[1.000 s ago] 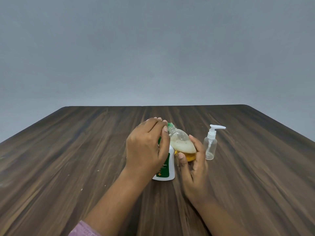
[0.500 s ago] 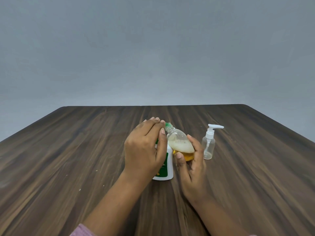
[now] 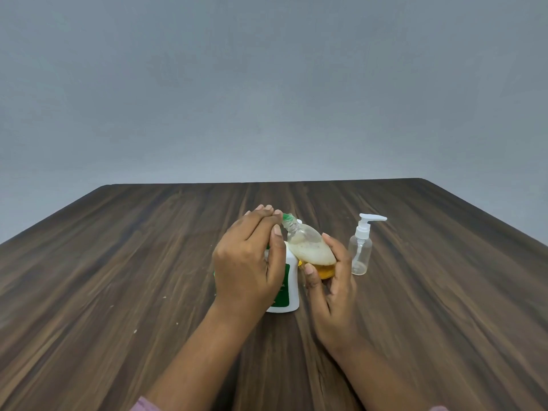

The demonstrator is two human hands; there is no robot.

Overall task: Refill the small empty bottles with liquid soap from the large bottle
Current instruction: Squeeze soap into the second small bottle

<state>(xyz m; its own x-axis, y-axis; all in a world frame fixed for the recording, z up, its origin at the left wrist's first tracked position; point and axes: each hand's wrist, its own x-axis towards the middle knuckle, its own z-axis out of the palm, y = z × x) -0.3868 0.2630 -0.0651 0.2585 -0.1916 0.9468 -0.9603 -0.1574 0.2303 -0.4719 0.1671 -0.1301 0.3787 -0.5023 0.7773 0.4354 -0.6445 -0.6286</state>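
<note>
Above the desk [image 3: 118, 277], the right hand [image 3: 332, 298] grips a clear soap bottle [image 3: 308, 247], its neck tilted up-left. The left hand [image 3: 246, 262] fingers [image 3: 264, 216] pinch the green cap [image 3: 287, 216], partly hiding 1 white bottle [image 3: 289, 289]. An empty pump bottle [image 3: 360, 253] stands right.

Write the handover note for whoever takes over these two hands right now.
Left hand: grip pinches the green cap, which is on the neck.
Right hand: holds the clear soap bottle tilted leftward, with amber soap and foam inside.
The white bottle stands upright behind the left hand, partly hidden.
The pump bottle stands upright to the right, pump on, and looks empty.
Done: no pouring shows.
Left: free the cap, open the small bottles, fill them, close them.
</note>
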